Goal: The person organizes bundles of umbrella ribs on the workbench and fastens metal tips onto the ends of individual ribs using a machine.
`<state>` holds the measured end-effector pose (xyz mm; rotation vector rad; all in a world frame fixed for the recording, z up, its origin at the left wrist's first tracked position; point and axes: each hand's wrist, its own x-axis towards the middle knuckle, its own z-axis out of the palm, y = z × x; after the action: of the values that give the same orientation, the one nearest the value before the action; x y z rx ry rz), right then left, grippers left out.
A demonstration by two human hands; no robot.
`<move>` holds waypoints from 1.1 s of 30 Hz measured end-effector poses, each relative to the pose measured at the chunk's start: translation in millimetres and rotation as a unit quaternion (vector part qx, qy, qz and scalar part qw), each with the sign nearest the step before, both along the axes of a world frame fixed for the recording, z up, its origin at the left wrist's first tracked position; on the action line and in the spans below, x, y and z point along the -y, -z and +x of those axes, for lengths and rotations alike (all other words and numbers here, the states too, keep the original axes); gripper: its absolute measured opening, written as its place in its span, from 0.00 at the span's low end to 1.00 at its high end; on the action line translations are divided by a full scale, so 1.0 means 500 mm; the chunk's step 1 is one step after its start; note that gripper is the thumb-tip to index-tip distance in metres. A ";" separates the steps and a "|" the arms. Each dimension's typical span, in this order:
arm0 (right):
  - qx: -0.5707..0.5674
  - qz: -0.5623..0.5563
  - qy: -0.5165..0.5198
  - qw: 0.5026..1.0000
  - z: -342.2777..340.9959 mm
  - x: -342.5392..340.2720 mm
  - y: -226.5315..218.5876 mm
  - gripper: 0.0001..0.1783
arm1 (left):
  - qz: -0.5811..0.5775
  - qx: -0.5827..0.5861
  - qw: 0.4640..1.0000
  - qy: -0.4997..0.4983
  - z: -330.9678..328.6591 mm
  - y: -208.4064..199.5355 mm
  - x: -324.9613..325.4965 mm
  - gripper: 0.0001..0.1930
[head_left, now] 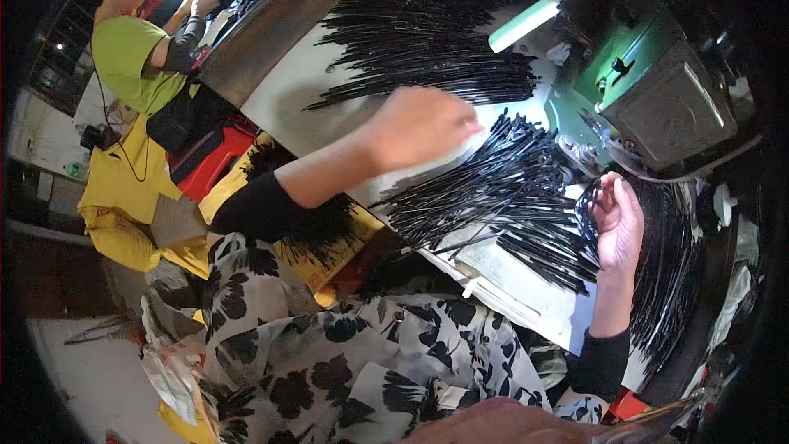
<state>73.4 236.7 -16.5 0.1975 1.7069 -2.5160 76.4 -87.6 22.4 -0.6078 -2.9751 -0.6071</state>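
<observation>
My left hand [423, 127] is above the white work surface [296, 127], between two spreads of thin black strips. Its fingers are curled together and somewhat blurred, and whatever may be in them is hidden. The larger far spread of black strips [427, 25] lies behind it. In front, a fanned pile of black strips [493, 189] reaches toward the foot of the green machine [633, 62]. My right hand [618, 226] is beside that pile's right end, fingertips pinched on a thin bent black strip [588, 201].
A lit tube lamp [524, 25] hangs over the surface next to the machine. More black strips [667, 271] hang down at the right. At the left are yellow sacks [123, 173] and a red stool [215, 160]. A co-worker in a lime shirt [131, 62] works at the far left.
</observation>
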 end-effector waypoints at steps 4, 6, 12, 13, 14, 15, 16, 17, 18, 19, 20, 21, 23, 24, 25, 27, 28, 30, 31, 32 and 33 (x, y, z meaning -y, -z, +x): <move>-0.010 0.000 -0.004 1.000 -0.003 0.013 -0.001 0.10 | -0.002 -0.114 0.985 -0.134 -0.006 0.039 0.157 0.12; -0.005 -0.007 -0.006 1.000 -0.004 0.015 0.001 0.10 | -0.070 -0.153 0.974 -0.153 0.010 0.052 0.223 0.15; -0.011 -0.011 -0.037 0.999 -0.008 0.022 -0.002 0.10 | -0.128 -0.039 0.965 -0.226 0.039 0.049 0.263 0.15; -0.017 -0.013 -0.034 0.999 -0.007 0.022 0.001 0.10 | -0.126 -0.041 0.965 -0.226 0.033 0.055 0.263 0.15; -0.019 -0.012 -0.034 0.999 -0.006 0.021 0.000 0.10 | -0.111 -0.063 0.969 -0.210 0.025 0.061 0.260 0.13; -0.018 -0.012 -0.036 0.999 -0.005 0.022 0.000 0.10 | -0.096 -0.086 0.972 -0.194 0.016 0.065 0.256 0.12; -0.017 -0.013 -0.039 0.999 -0.004 0.022 -0.001 0.10 | -0.095 -0.087 0.973 -0.194 0.008 0.067 0.254 0.12; -0.016 -0.015 -0.038 0.999 -0.005 0.024 -0.001 0.10 | -0.092 -0.107 0.974 -0.179 0.000 0.067 0.251 0.11; -0.017 -0.014 -0.035 0.999 -0.005 0.022 -0.001 0.10 | -0.089 -0.126 0.975 -0.162 -0.008 0.065 0.243 0.11; -0.016 -0.014 -0.039 0.999 -0.005 0.021 -0.001 0.10 | -0.088 -0.127 0.975 -0.160 -0.014 0.061 0.233 0.11; -0.014 -0.014 -0.043 0.999 -0.005 0.020 -0.002 0.09 | -0.088 -0.115 0.976 -0.160 -0.019 0.055 0.223 0.11; -0.013 -0.013 -0.039 0.999 -0.004 0.019 -0.003 0.09 | -0.088 -0.102 0.979 -0.155 -0.029 0.048 0.210 0.11; -0.015 -0.010 -0.034 0.999 -0.005 0.020 -0.001 0.09 | -0.090 -0.079 0.981 -0.151 -0.040 0.033 0.187 0.11; -0.016 -0.009 -0.035 0.999 -0.006 0.020 0.002 0.09 | -0.095 -0.054 0.982 -0.153 -0.043 0.027 0.176 0.11; -0.013 -0.007 -0.031 0.999 -0.006 0.019 0.003 0.10 | -0.095 -0.054 0.983 -0.148 -0.046 0.024 0.167 0.11; -0.013 -0.007 -0.022 1.000 -0.008 0.015 0.004 0.10 | -0.078 -0.127 0.980 -0.134 -0.058 0.022 0.146 0.13; -0.013 -0.008 -0.021 1.000 -0.008 0.015 0.004 0.10 | -0.077 -0.127 0.980 -0.130 -0.065 0.017 0.132 0.13; -0.013 -0.011 -0.004 1.000 -0.005 0.020 -0.001 0.10 | -0.053 -0.145 0.983 -0.099 -0.084 0.009 0.096 0.13; -0.013 -0.013 0.003 1.000 -0.004 0.021 -0.002 0.10 | -0.048 -0.163 0.983 -0.070 -0.098 0.018 0.080 0.14; -0.016 -0.016 0.003 1.000 -0.004 0.024 -0.006 0.10 | -0.049 -0.165 0.982 -0.075 -0.100 0.020 0.068 0.14; -0.017 -0.027 -0.003 0.999 -0.005 0.025 -0.007 0.11 | -0.068 -0.185 0.979 -0.060 -0.102 0.022 0.055 0.13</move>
<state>70.7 224.1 -12.8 0.1454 1.6454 -2.5722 25.2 -115.3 11.6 -0.4825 -2.6890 -0.2497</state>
